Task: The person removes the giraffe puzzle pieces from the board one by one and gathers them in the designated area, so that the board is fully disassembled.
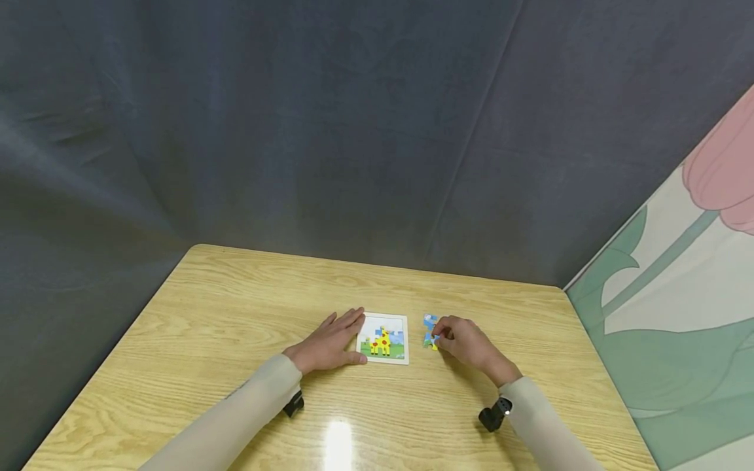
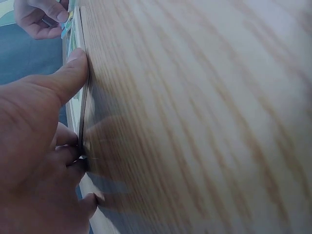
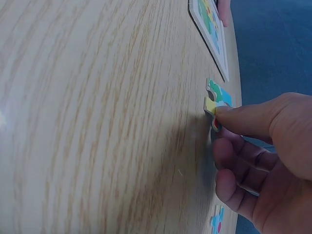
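A white-framed jigsaw puzzle (image 1: pixel 383 338) with a yellow giraffe on green ground lies on the table, part of its picture filled in. My left hand (image 1: pixel 330 343) rests flat at the frame's left side, thumb on the near corner and fingertips at the far one. In the left wrist view the thumb (image 2: pixel 73 73) lies along the frame's edge. To the right of the frame, my right hand (image 1: pixel 468 343) pinches a puzzle piece (image 3: pixel 210 106) with yellow and red on it between thumb and forefinger; the other fingers curl loosely. A green-and-blue piece (image 3: pixel 222 93) lies right beside it.
Another loose blue piece (image 3: pixel 217 222) with a pink spot lies on the table near the right hand's fingers. The wooden table (image 1: pixel 265 281) ends at a dark curtain (image 1: pixel 353 131) behind. A flower-patterned cloth (image 1: pixel 677 307) hangs along the right side.
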Available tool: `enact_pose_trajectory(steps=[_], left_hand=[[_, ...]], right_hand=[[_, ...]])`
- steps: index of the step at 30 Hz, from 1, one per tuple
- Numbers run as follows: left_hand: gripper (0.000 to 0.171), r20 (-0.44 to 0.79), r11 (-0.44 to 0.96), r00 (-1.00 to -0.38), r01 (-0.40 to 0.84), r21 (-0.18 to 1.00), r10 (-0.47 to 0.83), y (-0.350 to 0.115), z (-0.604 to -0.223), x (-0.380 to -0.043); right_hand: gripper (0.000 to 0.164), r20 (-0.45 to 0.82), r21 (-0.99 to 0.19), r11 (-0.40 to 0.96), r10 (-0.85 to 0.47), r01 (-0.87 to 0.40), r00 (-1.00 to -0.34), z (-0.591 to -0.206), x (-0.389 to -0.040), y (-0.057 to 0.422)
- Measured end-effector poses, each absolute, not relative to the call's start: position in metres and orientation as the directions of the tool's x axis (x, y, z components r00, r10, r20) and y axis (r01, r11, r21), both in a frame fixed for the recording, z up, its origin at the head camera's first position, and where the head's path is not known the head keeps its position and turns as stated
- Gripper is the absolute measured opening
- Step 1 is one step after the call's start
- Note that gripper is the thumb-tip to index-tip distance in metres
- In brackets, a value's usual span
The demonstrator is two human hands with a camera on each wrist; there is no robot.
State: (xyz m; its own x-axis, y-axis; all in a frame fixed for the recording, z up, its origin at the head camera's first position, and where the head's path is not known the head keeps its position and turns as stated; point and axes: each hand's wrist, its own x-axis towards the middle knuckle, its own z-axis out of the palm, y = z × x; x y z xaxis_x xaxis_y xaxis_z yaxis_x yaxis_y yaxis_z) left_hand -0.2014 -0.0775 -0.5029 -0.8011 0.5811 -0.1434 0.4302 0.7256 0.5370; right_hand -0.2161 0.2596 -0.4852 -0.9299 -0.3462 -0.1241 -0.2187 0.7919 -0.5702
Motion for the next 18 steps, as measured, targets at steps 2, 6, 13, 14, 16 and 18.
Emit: enact_pose_trajectory(steps=[2, 6, 13, 14, 16, 18], left_hand=[[0.091, -0.144, 0.728, -0.802, 0.430, 0.534, 0.579, -0.0772, -0.5029, -0.2015], [0.090, -0.146, 0.731, -0.802, 0.432, 0.527, 0.579, -0.0768, -0.5033, -0.2022], [0.090, -0.137, 0.723, -0.798, 0.439, 0.533, 0.586, -0.0779, -0.5039, -0.2012], [0.091, -0.138, 0.722, -0.797, 0.440, 0.534, 0.588, -0.0780, -0.5038, -0.2011], [0.091, -0.136, 0.721, -0.798, 0.440, 0.535, 0.588, -0.0782, -0.5028, -0.2004], [0.091, -0.137, 0.723, -0.799, 0.437, 0.536, 0.585, -0.0782, -0.5024, -0.1997]], right_hand=[[0.006, -0.123, -0.568, 0.794, -0.345, -0.219, -0.931, -0.4866, -0.2168, 0.2597], [0.007, -0.114, -0.558, 0.799, -0.339, -0.222, -0.934, -0.4880, -0.2171, 0.2591], [0.007, -0.096, -0.529, 0.812, -0.346, -0.246, -0.933, -0.4854, -0.2155, 0.2587], [0.007, -0.095, -0.526, 0.813, -0.347, -0.249, -0.933, -0.4852, -0.2154, 0.2587], [0.007, -0.092, -0.522, 0.815, -0.346, -0.251, -0.934, -0.4851, -0.2152, 0.2584], [0.007, -0.092, -0.518, 0.817, -0.346, -0.252, -0.934, -0.4851, -0.2150, 0.2581]])
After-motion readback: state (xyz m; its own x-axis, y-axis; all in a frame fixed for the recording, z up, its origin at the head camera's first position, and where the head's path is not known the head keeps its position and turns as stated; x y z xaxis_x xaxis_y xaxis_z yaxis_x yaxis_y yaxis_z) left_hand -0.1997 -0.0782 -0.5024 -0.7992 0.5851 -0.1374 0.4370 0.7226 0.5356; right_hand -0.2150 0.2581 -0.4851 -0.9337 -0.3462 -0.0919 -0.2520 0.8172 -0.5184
